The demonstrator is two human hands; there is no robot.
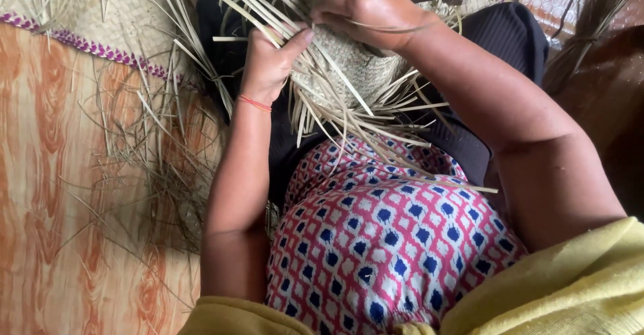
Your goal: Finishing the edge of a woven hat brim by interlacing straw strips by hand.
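A small woven straw piece (355, 66) rests on my lap, with many loose pale straw strips (376, 123) fanning out from its edges. My left hand (272, 63) grips the strips at its left side, thumb pressed against the weave. My right hand (365, 6) is closed over the top of the piece, pinching thin strips between the fingers. A red thread band (255, 103) circles my left wrist.
A wood-patterned floor covering (54, 207) lies at the left with scattered straw scraps (154, 154) on it. A woven mat with a purple border (94, 46) sits at the upper left. My lap is covered by pink patterned cloth (382, 241).
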